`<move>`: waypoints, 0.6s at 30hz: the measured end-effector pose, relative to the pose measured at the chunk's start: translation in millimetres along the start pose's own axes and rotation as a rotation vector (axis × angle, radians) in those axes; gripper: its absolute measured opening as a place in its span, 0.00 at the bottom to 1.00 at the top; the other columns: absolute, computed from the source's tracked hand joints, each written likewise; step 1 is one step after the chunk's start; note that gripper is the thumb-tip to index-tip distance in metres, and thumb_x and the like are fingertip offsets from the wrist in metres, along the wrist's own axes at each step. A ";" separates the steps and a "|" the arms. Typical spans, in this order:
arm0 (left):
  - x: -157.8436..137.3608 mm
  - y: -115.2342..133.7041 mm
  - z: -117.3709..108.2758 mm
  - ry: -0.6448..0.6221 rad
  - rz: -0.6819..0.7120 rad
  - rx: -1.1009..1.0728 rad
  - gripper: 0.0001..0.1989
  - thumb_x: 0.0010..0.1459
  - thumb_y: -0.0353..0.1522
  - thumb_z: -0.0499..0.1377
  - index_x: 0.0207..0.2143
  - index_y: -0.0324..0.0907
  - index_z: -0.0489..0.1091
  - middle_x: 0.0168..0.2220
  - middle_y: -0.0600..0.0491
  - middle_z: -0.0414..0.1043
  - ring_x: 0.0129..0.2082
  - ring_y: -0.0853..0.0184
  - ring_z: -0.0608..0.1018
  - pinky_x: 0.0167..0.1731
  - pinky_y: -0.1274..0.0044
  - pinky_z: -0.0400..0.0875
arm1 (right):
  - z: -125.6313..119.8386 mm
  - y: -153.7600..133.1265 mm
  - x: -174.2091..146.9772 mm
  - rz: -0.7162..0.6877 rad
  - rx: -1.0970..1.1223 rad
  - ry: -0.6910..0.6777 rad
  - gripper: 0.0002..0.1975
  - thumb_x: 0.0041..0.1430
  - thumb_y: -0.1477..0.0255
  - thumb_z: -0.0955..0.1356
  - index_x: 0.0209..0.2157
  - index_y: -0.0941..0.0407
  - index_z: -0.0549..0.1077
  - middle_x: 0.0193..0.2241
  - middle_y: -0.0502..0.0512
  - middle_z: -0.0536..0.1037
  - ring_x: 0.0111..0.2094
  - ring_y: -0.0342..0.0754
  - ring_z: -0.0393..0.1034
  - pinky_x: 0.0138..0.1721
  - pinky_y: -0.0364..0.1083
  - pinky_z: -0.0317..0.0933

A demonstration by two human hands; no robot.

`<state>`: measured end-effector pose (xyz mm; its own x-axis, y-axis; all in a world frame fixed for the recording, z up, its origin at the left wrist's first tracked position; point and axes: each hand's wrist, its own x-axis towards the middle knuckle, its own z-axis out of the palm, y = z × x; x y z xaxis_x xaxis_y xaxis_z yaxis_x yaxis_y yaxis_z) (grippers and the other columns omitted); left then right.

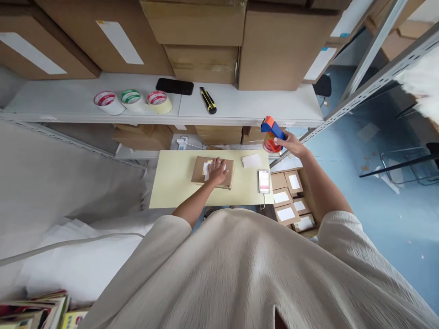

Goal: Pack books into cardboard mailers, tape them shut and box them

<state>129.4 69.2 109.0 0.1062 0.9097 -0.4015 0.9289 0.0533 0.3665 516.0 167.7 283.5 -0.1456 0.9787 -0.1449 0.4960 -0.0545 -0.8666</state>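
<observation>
My left hand [217, 172] lies flat with spread fingers on top of a small cardboard box [199, 170]. A white label [206, 168] on the box is partly hidden under that hand. The box rests on a pale yellow table [174, 183]. Up to the right, my right hand [292, 143] is closed around the blue handle of a tape dispenser [273, 130] with an orange top and a roll of tape in it. It is held in the air at the table's far right corner, apart from the box.
A lit phone [264, 181] on a cable and white paper slips [251, 161] lie on the table's right side. The shelf [233, 103] behind carries tape rolls [131, 98], a black phone [174, 86], a utility knife [208, 100] and large boxes. Labelled parcels [286, 214] fill a carton at right.
</observation>
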 end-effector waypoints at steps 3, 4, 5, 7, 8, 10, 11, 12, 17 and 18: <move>0.6 -0.4 1.1 0.016 -0.001 -0.004 0.37 0.78 0.42 0.52 0.85 0.50 0.55 0.90 0.42 0.41 0.90 0.50 0.42 0.84 0.45 0.40 | -18.6 -23.7 25.2 -0.089 -0.057 0.014 0.45 0.42 0.32 0.85 0.46 0.51 0.73 0.34 0.50 0.73 0.40 0.53 0.70 0.41 0.51 0.72; 0.4 -0.2 2.0 0.022 -0.002 -0.004 0.37 0.78 0.41 0.52 0.85 0.50 0.56 0.90 0.41 0.41 0.90 0.49 0.42 0.84 0.44 0.40 | -23.5 -29.8 34.3 -0.113 -0.079 0.027 0.45 0.41 0.34 0.86 0.46 0.51 0.72 0.34 0.50 0.72 0.40 0.53 0.69 0.40 0.50 0.72; 0.1 0.0 2.9 0.028 -0.002 -0.005 0.37 0.78 0.41 0.52 0.85 0.49 0.56 0.89 0.41 0.41 0.89 0.49 0.43 0.84 0.44 0.41 | -27.8 -35.1 43.7 -0.131 -0.105 0.040 0.45 0.41 0.36 0.86 0.46 0.51 0.71 0.34 0.49 0.71 0.40 0.52 0.69 0.40 0.50 0.72; -0.7 0.2 4.6 0.037 0.003 -0.007 0.37 0.78 0.40 0.53 0.85 0.49 0.57 0.89 0.40 0.41 0.89 0.48 0.44 0.83 0.44 0.42 | -34.9 -43.7 62.5 -0.154 -0.168 0.062 0.44 0.41 0.38 0.87 0.45 0.51 0.71 0.35 0.49 0.71 0.39 0.52 0.68 0.40 0.50 0.72; -1.2 0.2 5.3 0.040 0.005 -0.009 0.37 0.78 0.40 0.53 0.85 0.50 0.57 0.89 0.41 0.42 0.89 0.49 0.44 0.83 0.44 0.42 | -38.0 -47.4 71.7 -0.158 -0.201 0.068 0.43 0.41 0.39 0.87 0.46 0.52 0.71 0.35 0.49 0.71 0.40 0.52 0.68 0.40 0.50 0.73; -1.9 -0.1 6.4 0.045 0.001 -0.014 0.36 0.78 0.41 0.54 0.85 0.52 0.57 0.89 0.42 0.42 0.89 0.50 0.44 0.84 0.44 0.41 | -43.4 -54.2 89.7 -0.166 -0.259 0.074 0.42 0.42 0.40 0.87 0.46 0.52 0.72 0.34 0.49 0.71 0.40 0.52 0.69 0.40 0.50 0.73; -2.0 -0.3 6.9 0.045 -0.003 -0.015 0.36 0.78 0.41 0.54 0.85 0.52 0.57 0.90 0.43 0.41 0.89 0.51 0.43 0.84 0.45 0.41 | -45.9 -57.5 98.2 -0.172 -0.281 0.075 0.42 0.43 0.40 0.86 0.46 0.52 0.73 0.34 0.49 0.72 0.40 0.52 0.70 0.40 0.50 0.73; -2.0 -0.7 7.5 0.044 -0.007 -0.017 0.36 0.78 0.41 0.54 0.85 0.51 0.58 0.90 0.43 0.40 0.90 0.51 0.43 0.84 0.46 0.40 | -48.1 -60.5 106.5 -0.179 -0.301 0.075 0.42 0.44 0.40 0.86 0.46 0.53 0.73 0.34 0.49 0.72 0.39 0.53 0.70 0.41 0.51 0.74; -0.2 -4.8 13.5 0.063 0.001 -0.032 0.36 0.78 0.40 0.53 0.84 0.51 0.58 0.90 0.41 0.40 0.90 0.50 0.42 0.84 0.45 0.39 | -51.8 -66.0 141.4 -0.288 -0.440 0.124 0.43 0.52 0.36 0.82 0.51 0.55 0.75 0.40 0.58 0.77 0.44 0.60 0.73 0.48 0.59 0.74; 0.2 -5.8 14.9 0.071 0.008 -0.035 0.36 0.78 0.41 0.53 0.84 0.51 0.58 0.89 0.41 0.41 0.90 0.50 0.43 0.84 0.45 0.40 | -50.5 -64.1 146.6 -0.320 -0.499 0.159 0.43 0.55 0.35 0.80 0.54 0.55 0.75 0.44 0.62 0.78 0.48 0.63 0.73 0.51 0.62 0.74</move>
<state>129.3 62.9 94.3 0.0870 0.9369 -0.3385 0.9149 0.0593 0.3992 506.1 324.6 341.9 -0.2432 0.9509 0.1914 0.7954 0.3084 -0.5217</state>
